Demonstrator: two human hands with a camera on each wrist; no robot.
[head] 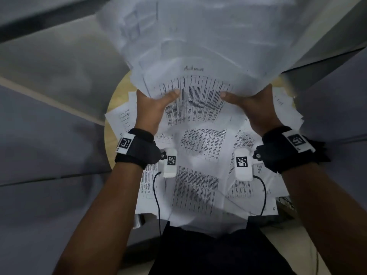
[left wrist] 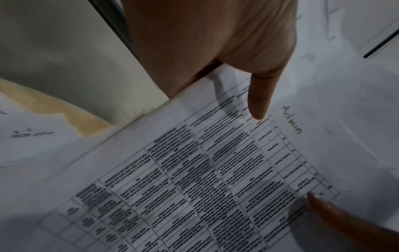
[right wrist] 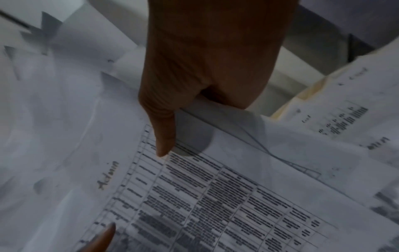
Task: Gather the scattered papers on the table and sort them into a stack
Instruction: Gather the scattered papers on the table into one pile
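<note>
Pointing lengthwise upward, papers pinched between both hands.

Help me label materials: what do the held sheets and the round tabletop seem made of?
Held sheets: thin matte white paper, since they curve and show print through. Tabletop: pale tan, probably wood or wood-look laminate; grain too blurred to tell.

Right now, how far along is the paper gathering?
Partly done. A bundle of sheets, topped by one marked "Admin", is already collected. The left hand and right hand grip its two sides, thumbs on top, holding it raised over the table. Left to do: many loose sheets lie scattered below, unstacked.
</note>
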